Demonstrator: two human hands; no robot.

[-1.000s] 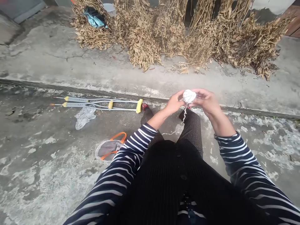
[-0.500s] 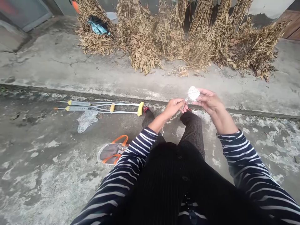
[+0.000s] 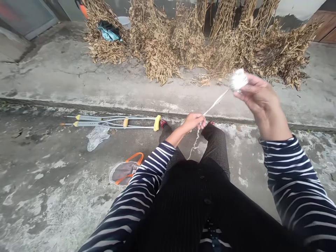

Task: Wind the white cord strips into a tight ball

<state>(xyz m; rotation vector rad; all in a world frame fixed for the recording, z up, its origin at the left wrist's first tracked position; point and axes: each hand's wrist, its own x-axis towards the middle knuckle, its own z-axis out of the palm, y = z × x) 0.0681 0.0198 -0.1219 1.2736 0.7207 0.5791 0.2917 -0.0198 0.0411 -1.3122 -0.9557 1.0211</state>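
Observation:
My right hand (image 3: 262,98), raised at the right, grips a white ball of string (image 3: 238,80) by its side; the ball is slightly blurred. From it a stretch of white string (image 3: 216,102) slants down to my left hand (image 3: 194,121). The fingers of that hand are closed around the string in front of my legs. Below the left fingers a twisted tail of string hangs down toward my lap, its lower end hidden behind my black top (image 3: 194,196).
Yellow-padded crutches (image 3: 115,120) lie on the ground at the left, a clear plastic bag (image 3: 97,136) against them. Nearer me is a grey bag with orange handles (image 3: 122,172). Beyond a low concrete step (image 3: 78,82), dried plant bundles (image 3: 162,45) lean along the wall.
My right hand has moved up and right with the ball, drawing out a long taut stretch of string. My left hand has stayed in about the same place.

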